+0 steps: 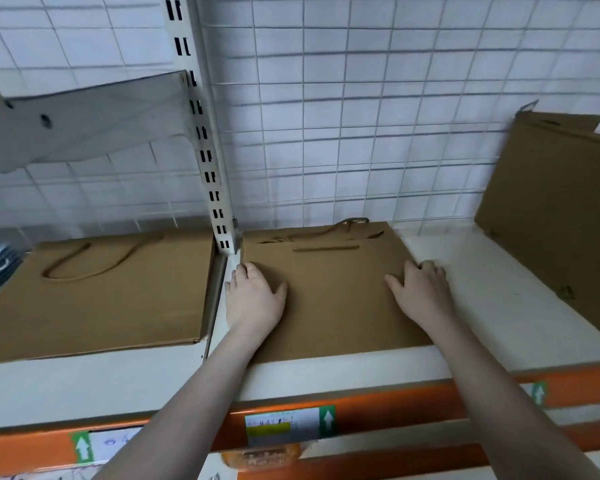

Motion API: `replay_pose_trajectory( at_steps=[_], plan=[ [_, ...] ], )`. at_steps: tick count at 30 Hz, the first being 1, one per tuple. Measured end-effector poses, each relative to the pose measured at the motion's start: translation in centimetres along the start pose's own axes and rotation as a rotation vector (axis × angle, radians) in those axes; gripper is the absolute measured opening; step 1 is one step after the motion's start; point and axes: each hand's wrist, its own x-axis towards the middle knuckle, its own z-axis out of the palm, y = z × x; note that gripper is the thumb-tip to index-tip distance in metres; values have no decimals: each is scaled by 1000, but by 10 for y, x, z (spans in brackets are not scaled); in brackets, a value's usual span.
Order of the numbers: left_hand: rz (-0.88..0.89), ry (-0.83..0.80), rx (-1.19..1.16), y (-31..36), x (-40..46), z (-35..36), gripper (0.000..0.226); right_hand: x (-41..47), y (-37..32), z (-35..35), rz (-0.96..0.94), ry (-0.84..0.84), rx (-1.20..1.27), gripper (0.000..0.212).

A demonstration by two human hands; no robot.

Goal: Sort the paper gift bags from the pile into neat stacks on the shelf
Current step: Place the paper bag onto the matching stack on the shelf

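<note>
Both hands are down flat on the same stack of bags right now. My left hand (253, 296) sits on the left edge of the middle stack of brown paper bags (329, 292), fingers fairly straight with the fingertips reaching over the edge beside the slotted upright post (208, 161). My right hand (420, 289) is on the right edge of that stack, palm down, fingers spread and curving slightly over the side. Neither one is gripping anything, they're just pressing on the top bag, well apart from each other with the width of the bag between them.

That stack lies flat on the white shelf (482, 289), pushed back toward the wire grid panel (361, 116), and its cord handles show at the far end. To the left, past the post, there's a second stack of brown bags (101, 296), also flat, with a looped handle lying on top. Over on the right, more brown bags (555, 209) lean upright against the grid.

Along the shelf front runs an orange price rail (395, 407) with a label (284, 426) and green arrow stickers. A metal shelf bracket (84, 119) sticks out at upper left.
</note>
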Motion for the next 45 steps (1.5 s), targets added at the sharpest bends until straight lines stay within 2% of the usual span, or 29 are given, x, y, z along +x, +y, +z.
replay_pose_trajectory(
  at_steps=[4,10,24,31,34,38,43,45],
  plan=[
    [-20,89,-168,-2,-3,-3,75,2,2,-2,35,32,124,52],
    [76,215,-244,1,2,-9,73,12,0,-10,22,90,163,60],
    [-46,69,-226,3,42,-2,67,49,-8,5,-35,-5,182,58],
    [-53,12,-30,9,45,-1,62,53,-10,9,-64,6,42,55],
    [34,97,126,10,31,-9,62,41,-17,4,-99,46,-64,51],
    [159,220,229,-1,-4,-34,64,3,-41,-7,-205,97,-70,47],
    [187,311,249,-56,-46,-69,60,-68,-92,-7,-324,110,-20,55],
    [127,294,283,-91,-63,-89,63,-100,-119,-4,-350,117,27,56]
  ],
)
